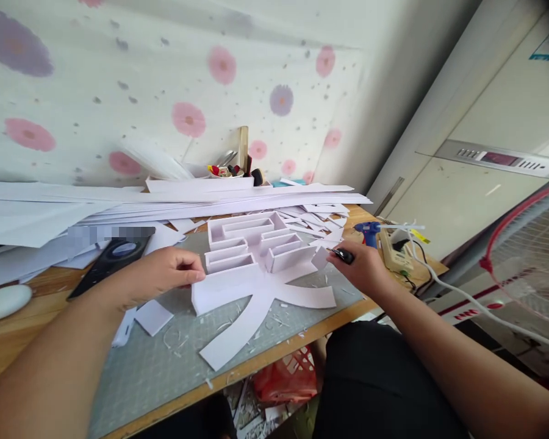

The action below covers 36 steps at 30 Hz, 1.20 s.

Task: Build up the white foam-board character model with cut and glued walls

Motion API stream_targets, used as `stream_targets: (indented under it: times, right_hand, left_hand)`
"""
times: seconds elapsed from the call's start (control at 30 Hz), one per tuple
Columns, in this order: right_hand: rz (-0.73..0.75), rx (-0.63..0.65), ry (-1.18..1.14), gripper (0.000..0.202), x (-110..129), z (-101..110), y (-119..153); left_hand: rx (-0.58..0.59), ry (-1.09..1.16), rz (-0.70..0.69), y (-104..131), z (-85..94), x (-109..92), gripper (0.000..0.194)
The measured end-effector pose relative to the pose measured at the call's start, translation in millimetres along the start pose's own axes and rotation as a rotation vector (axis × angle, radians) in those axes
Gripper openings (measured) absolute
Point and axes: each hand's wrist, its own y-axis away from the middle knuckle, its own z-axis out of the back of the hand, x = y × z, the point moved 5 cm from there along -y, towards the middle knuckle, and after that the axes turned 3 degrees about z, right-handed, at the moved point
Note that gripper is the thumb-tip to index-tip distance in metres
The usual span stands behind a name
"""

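Note:
On the cutting mat (137,378) stands a white foam-board character (229,289) with upright side walls around its strokes. Two curved flat strokes at its near side have no walls. My left hand (167,274) pinches the character's left corner between thumb and fingers. My right hand (361,265) is closed around a small black-handled tool (344,255) with a thin tip; its exact kind is unclear. The tip is close to a small upright strip at the character's right end; whether they touch I cannot tell.
White strips (238,198) and offcuts lie behind the character. A blue glue gun (368,231) and a power strip (396,250) sit at the right, near a fan (535,244). A dark remote-like object (114,256) lies left. Below the table edge is a red basket (286,381).

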Motion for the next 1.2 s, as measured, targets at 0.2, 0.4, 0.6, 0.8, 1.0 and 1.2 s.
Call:
stream_targets:
  times: [0.2,0.4,0.6,0.8,1.0,1.2]
  right_hand:
    - [-0.001,0.031,0.029,0.019,-20.0,-15.5,1.6]
    - [0.021,0.073,0.026,0.015,-13.8,-19.1,-4.3]
    - [0.050,0.079,-0.009,0.009,-6.5,-20.6,-3.6]
    - [0.064,0.058,-0.027,0.007,-5.4,-18.7,-0.9]
    - [0.061,0.046,-0.034,0.009,-6.3,-20.2,-0.1]
    - [0.052,0.051,-0.038,0.011,-7.1,-21.2,-0.9]
  left_hand:
    - [0.033,0.016,0.034,-2.5,-0.2,5.0,0.029]
    - [0.038,0.019,0.065,-2.5,-1.9,4.2,0.028]
    - [0.037,0.031,0.088,1.2,-1.8,2.2,0.027]
    - [0.007,-0.011,0.063,1.1,0.5,-1.0,0.026]
    - [0.003,0.006,0.052,2.0,-0.6,-1.3,0.024]
    - [0.011,-0.001,0.034,2.9,-1.0,-1.5,0.024]
